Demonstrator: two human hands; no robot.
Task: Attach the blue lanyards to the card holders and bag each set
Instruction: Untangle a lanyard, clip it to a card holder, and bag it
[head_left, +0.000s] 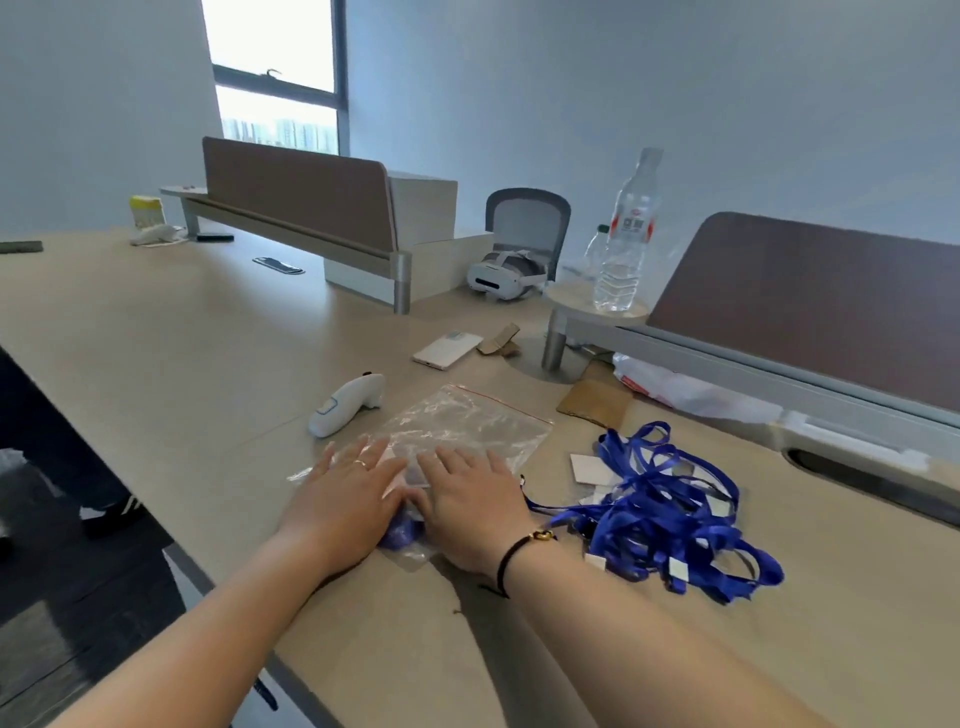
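Both hands lie flat, fingers straight, pressing the near end of the bag (467, 421): left hand (345, 499) and right hand (470, 501) side by side. A blue bunch, seemingly a lanyard set, shows inside the bag between the wrists. Right of the bag, just beside it, sits the tangled pile of lanyards (670, 512) with card holders (584, 467). Beyond the bag's left corner lies a controller (345, 405). The bag's red seal is at its far end; pressing could push the set out if the seal is open, and a strand near the right wrist could snag.

Bagged lanyard (399, 531) mostly hidden beneath both hands; bottle (626, 234) label illegible; shoe (111, 512) at nine o'clock partly bench-hidden.
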